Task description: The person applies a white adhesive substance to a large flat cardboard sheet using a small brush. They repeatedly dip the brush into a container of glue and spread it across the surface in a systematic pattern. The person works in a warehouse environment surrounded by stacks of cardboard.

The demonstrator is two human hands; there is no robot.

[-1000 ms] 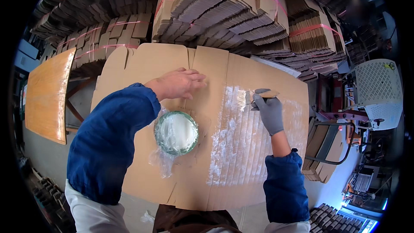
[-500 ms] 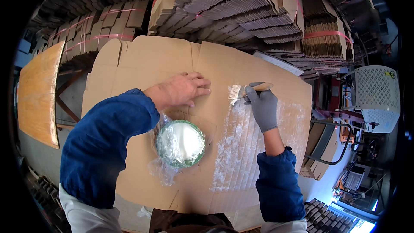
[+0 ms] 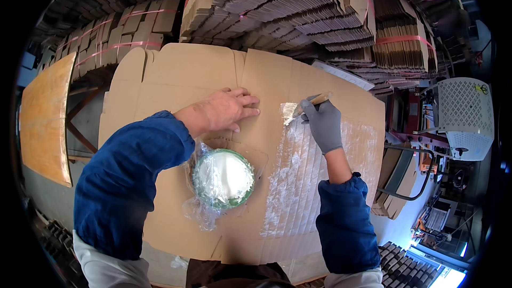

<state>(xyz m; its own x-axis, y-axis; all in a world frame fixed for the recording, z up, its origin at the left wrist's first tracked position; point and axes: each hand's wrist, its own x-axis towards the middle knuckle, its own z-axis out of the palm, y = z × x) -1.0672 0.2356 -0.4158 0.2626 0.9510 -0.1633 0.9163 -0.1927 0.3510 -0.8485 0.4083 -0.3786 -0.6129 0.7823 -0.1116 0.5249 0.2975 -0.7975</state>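
My right hand (image 3: 323, 122), in a grey glove, grips a wooden-handled paintbrush (image 3: 320, 98). The brush's bristles, coated white, touch the cardboard sheet (image 3: 186, 74) at the top of a streaked white patch (image 3: 298, 176). Bare and with its fingers apart, my left hand (image 3: 226, 109) lies flat on the cardboard near its middle crease. Just below that hand sits a round green tub (image 3: 246, 194) of white paste (image 3: 226, 176). Clear plastic film (image 3: 205, 214) is bunched around the tub's left side and bottom.
Strapped stacks of flattened cardboard (image 3: 277, 5) rise along the far side. An orange-brown wooden board (image 3: 45, 117) on a trestle stands at the left. To the right are a white perforated plastic basket (image 3: 465, 109) and a dark metal handle frame (image 3: 421, 176).
The brush and my right hand have shifted slightly up and to the left, with the handle tilted more upright. My left hand stays in place.
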